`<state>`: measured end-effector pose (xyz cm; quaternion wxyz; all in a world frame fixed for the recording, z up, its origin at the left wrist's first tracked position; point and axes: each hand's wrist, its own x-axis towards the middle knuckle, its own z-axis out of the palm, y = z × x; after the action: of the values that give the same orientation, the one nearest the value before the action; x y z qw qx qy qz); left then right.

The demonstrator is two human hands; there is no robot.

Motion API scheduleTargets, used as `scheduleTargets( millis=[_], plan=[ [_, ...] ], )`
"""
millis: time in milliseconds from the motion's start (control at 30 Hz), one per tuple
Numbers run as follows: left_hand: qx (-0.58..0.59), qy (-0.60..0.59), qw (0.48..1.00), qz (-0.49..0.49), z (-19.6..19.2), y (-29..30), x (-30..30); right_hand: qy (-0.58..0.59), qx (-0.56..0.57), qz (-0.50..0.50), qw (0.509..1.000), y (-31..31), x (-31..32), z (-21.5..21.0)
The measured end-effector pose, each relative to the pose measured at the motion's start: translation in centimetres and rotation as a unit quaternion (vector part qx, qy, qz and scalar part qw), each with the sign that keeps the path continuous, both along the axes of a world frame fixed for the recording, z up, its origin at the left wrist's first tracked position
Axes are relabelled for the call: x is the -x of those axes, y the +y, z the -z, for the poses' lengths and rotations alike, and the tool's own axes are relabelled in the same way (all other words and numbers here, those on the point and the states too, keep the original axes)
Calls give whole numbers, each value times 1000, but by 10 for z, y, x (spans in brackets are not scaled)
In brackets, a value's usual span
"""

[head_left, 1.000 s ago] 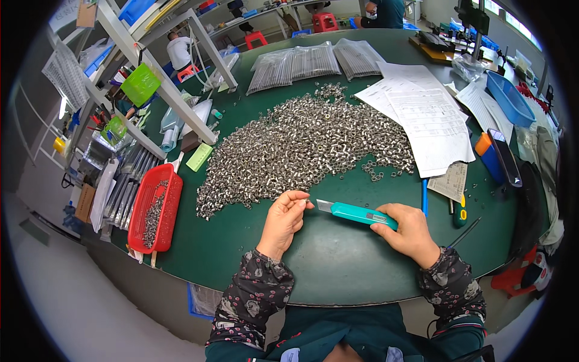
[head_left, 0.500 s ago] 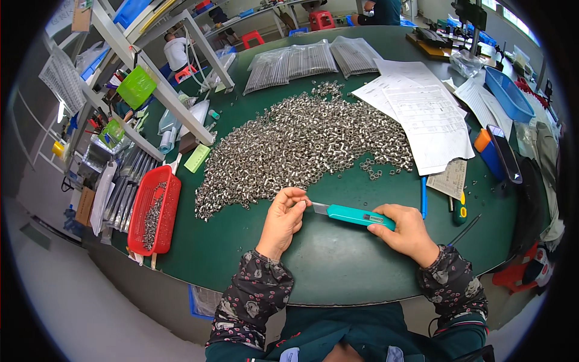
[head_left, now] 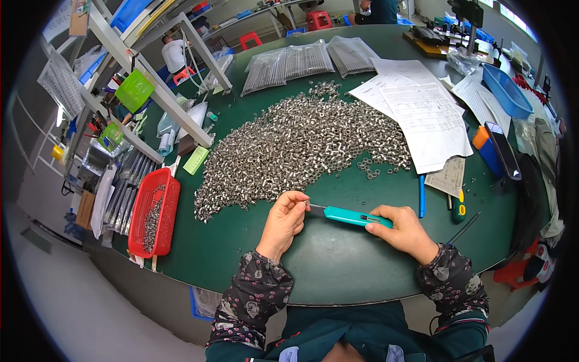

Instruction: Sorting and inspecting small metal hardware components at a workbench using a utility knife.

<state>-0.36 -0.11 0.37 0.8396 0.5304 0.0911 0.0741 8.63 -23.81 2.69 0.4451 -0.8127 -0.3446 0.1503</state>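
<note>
In my right hand (head_left: 405, 234) is a teal utility knife (head_left: 347, 216), its handle gripped between thumb and fingers. The knife's blade is out and points left, its tip at the fingertips of my left hand (head_left: 283, 222). Those fingers are pinched on a small metal ring (head_left: 306, 204), mostly covered by the fingertips. Just beyond both hands spreads a wide heap of small metal rings (head_left: 301, 139) on the green tabletop (head_left: 338, 265).
A red plastic basket (head_left: 172, 208) with more metal pieces stands at the left edge. Papers (head_left: 422, 130), a blue pen (head_left: 422, 196), a yellow-green handled tool (head_left: 459, 208) and a phone (head_left: 503, 154) lie to the right. Bagged metal rods (head_left: 301, 63) lie at the back.
The knife has rolled slightly in my right hand, and its blade now looks darker. Knife and right hand have shifted a little to the left. My left hand keeps its pinch.
</note>
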Motion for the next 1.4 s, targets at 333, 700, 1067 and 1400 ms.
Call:
scheduleTargets(
  millis=[333,700,1067,1400],
  plan=[
    [-95,31,995,-17,-3,-5,1,58,11,4,998,0,1,-3],
    [42,28,998,-38,-5,0,4,-154,-27,32,987,2,8,-5],
    [-42,26,999,-9,-2,-1,3,-32,36,-5,999,1,4,-4],
    [37,22,999,-21,-7,-1,1,-244,-81,52,965,2,6,0]
  ],
)
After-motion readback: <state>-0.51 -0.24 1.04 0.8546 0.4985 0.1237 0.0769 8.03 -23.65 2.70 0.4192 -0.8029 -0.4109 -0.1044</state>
